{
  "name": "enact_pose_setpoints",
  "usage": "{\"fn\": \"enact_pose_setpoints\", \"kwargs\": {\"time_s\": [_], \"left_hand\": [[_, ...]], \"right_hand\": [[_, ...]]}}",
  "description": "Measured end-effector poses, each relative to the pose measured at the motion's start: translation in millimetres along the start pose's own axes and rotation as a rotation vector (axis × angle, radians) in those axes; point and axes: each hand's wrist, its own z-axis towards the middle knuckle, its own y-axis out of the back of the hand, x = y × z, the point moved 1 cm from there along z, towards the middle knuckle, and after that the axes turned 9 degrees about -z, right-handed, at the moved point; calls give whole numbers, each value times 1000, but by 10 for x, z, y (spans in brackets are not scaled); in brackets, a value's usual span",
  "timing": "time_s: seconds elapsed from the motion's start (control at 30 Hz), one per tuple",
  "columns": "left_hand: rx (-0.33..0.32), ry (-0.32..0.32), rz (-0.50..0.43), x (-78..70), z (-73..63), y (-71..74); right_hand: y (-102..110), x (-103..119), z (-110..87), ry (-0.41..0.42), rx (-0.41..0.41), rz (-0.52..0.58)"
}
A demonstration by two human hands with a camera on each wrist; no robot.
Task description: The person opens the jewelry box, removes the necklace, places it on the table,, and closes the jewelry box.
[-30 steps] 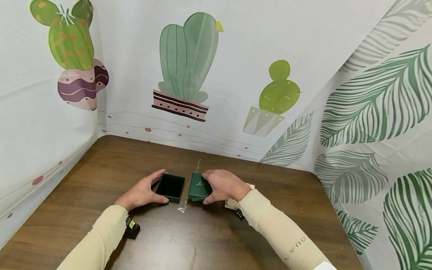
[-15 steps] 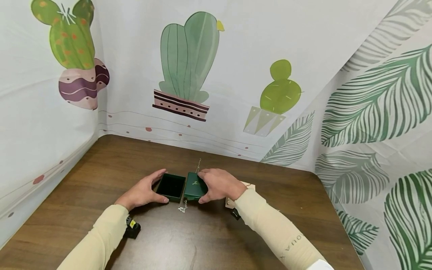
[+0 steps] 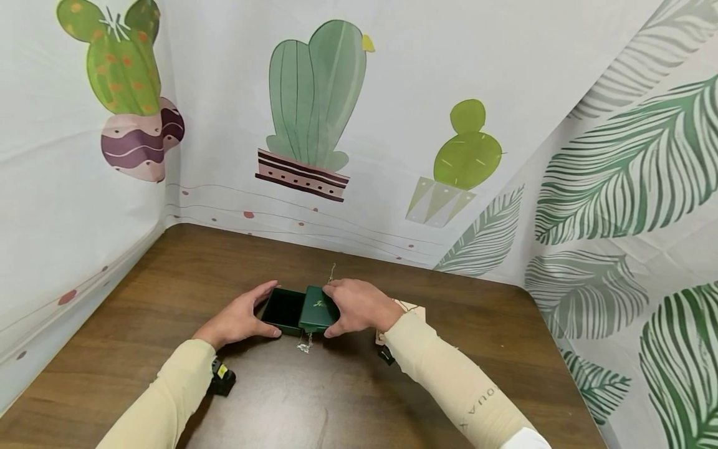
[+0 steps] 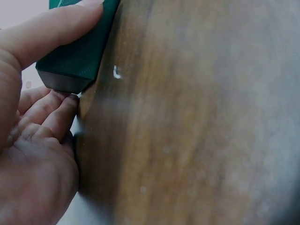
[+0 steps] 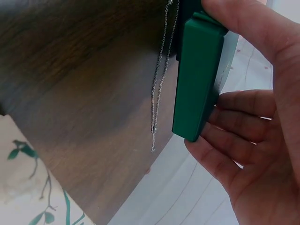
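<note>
My left hand (image 3: 238, 319) holds the open green box base (image 3: 278, 310) on the table, thumb on its near side and fingers on the far side. The base has a dark lining. In the left wrist view the green box side (image 4: 77, 61) sits between thumb and fingers. My right hand (image 3: 361, 305) grips the green lid (image 3: 317, 309), which bears gold lettering, by its near and far edges. The lid overlaps the base's right part and hides it. A silver necklace (image 3: 305, 345) lies on the table, its middle hidden by the lid; its chain (image 5: 157, 93) shows in the right wrist view.
A pale card or cloth with a leafy print (image 3: 414, 308) lies on the brown wooden table (image 3: 269, 399), partly behind my right wrist. White cloth with printed cacti and leaves (image 3: 224, 125) hangs around the table's back and sides.
My right hand has moved left with the lid, from beside the base to over its right part, covering the necklace's middle. The left hand and base stay in place.
</note>
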Motion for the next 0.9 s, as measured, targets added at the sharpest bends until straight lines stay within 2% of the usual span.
{"fn": "enact_pose_setpoints", "kwargs": {"time_s": [0.9], "left_hand": [[-10,17,9,-12,-6,1]], "right_hand": [[-60,165,190,30,-59,39]]}}
